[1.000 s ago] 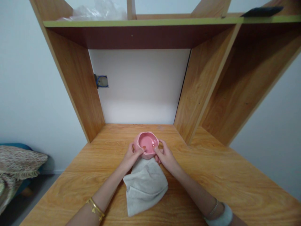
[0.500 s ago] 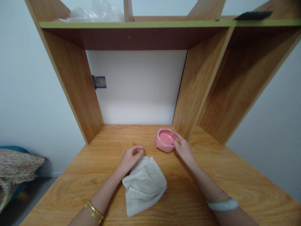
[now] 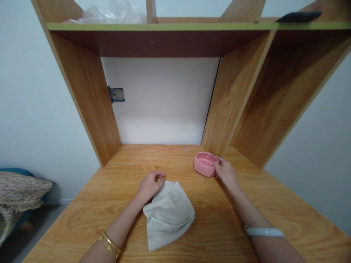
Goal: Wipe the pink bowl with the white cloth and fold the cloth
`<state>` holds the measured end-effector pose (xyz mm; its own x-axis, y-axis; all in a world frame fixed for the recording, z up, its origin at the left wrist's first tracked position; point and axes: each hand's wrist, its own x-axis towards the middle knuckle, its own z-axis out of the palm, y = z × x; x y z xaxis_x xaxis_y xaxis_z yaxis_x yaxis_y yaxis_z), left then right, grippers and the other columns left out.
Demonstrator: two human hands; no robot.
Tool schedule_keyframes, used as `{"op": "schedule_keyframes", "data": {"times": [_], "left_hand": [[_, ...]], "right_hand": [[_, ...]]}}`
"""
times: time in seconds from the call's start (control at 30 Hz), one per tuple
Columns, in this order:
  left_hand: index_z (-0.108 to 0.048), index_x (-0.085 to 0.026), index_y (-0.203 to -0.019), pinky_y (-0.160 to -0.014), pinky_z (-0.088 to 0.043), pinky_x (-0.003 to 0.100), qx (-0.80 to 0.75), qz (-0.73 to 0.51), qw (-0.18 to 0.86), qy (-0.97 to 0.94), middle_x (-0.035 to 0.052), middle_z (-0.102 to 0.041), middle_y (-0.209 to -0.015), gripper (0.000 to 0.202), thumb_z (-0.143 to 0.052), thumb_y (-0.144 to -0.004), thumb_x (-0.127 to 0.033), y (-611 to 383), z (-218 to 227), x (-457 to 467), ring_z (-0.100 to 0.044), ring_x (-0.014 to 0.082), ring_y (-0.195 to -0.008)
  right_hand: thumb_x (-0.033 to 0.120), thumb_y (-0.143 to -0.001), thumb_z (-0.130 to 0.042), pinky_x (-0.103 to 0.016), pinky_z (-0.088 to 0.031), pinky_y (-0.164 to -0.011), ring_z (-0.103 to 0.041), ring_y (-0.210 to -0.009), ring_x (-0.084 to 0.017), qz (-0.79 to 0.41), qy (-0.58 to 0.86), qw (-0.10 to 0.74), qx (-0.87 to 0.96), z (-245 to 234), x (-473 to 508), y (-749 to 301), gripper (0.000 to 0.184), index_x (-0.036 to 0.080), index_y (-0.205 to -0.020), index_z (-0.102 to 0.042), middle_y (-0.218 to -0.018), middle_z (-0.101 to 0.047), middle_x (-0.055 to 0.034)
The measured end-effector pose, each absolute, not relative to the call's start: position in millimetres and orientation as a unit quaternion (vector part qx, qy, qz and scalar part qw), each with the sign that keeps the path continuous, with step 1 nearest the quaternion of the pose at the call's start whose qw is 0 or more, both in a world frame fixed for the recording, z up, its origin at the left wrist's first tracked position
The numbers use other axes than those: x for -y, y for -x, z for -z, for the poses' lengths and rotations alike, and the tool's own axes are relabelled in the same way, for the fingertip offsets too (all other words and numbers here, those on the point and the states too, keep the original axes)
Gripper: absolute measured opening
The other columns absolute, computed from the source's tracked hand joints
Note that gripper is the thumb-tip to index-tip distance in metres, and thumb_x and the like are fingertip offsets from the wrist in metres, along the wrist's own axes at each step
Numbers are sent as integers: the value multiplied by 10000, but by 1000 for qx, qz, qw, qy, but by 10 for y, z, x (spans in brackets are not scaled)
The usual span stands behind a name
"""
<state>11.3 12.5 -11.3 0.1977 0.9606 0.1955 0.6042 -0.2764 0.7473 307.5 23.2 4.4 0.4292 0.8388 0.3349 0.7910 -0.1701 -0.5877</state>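
A small pink bowl (image 3: 204,163) rests on the wooden desk (image 3: 246,190), close to the foot of the right shelf panel. My right hand (image 3: 226,172) grips its right rim, fingers closed on it. A grey cloth (image 3: 168,213) lies crumpled at the desk's middle. My left hand (image 3: 149,185) sits on the cloth's upper left edge with its fingers curled; the fingertips pinch together, and whether they hold the cloth is hard to tell.
A wooden shelf unit stands on the desk: side panels (image 3: 90,102) left and right, a green-edged shelf (image 3: 175,26) overhead. A plastic bag (image 3: 115,14) and a dark flat object (image 3: 297,16) lie on top. A patterned blanket (image 3: 19,190) lies at left.
Both hands held the pink bowl over the cloth a second ago. My right hand has since carried it right, toward the shelf panel, while my left hand dropped onto the cloth.
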Motion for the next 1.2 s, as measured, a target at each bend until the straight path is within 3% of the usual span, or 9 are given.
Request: {"op": "schedule_keyframes", "data": {"times": [0.33,0.47,0.57,0.7,0.83,1.0,1.2], "left_hand": [[-650,-175,-837,-746,-413,277,-546,-304,257,-737,69,-647,-889,234,-546,-656,-282,-54,2,-76,-583,212,-845],[-641,-174,-886,-763,-402,255,-546,-256,247,-759,58,-630,-939,272,-543,-657,-282,-41,-13,-71,-567,196,-870],[-626,-176,-930,-767,-397,238,-550,-220,234,-771,51,-616,-976,302,-520,-652,-227,-36,-12,-73,-556,183,-883],[-616,-183,-937,-758,-397,235,-545,-207,226,-780,45,-609,-967,309,-509,-647,-196,-28,14,-88,-550,176,-870],[-615,-185,-906,-738,-392,241,-540,-215,227,-781,41,-609,-930,269,-524,-655,-216,-33,50,-102,-545,174,-844],[-611,-184,-841,-680,-386,242,-543,-219,216,-781,38,-604,-894,212,-550,-656,-268,-52,63,-87,-540,187,-829],[-598,-189,-845,-661,-380,233,-543,-208,206,-787,30,-589,-878,212,-510,-654,-208,-44,3,-62,-532,173,-802]], "right_hand": [[290,-785,-363,-334,-411,-682,-589,-852,-268,-14,788,342,512,-147,-179,-3019,429,128,-1133,-554,-949,-642,-151],[305,-791,-367,-340,-409,-741,-572,-902,-244,-3,747,386,541,-253,-155,-2908,427,152,-1158,-523,-1014,-623,-128],[250,-763,-379,-316,-415,-757,-573,-870,-196,-54,639,428,637,-345,-117,-2687,362,175,-1049,-588,-969,-639,-77],[161,-714,-395,-291,-425,-651,-560,-676,-164,-184,532,336,755,-386,31,-2283,334,182,-945,-635,-735,-636,-34],[9,-599,-357,-276,-381,-771,-517,-838,-144,-256,388,285,838,-305,228,-1996,523,217,-1010,-607,-910,-605,-20],[-20,-572,-345,-262,-365,-725,-483,-801,-139,-288,380,217,852,-235,340,-1875,590,248,-1035,-592,-867,-583,-2],[10,-519,-354,-299,-339,-734,-456,-757,-161,-259,397,268,839,-253,275,-1924,494,220,-855,-648,-731,-572,5]]}}
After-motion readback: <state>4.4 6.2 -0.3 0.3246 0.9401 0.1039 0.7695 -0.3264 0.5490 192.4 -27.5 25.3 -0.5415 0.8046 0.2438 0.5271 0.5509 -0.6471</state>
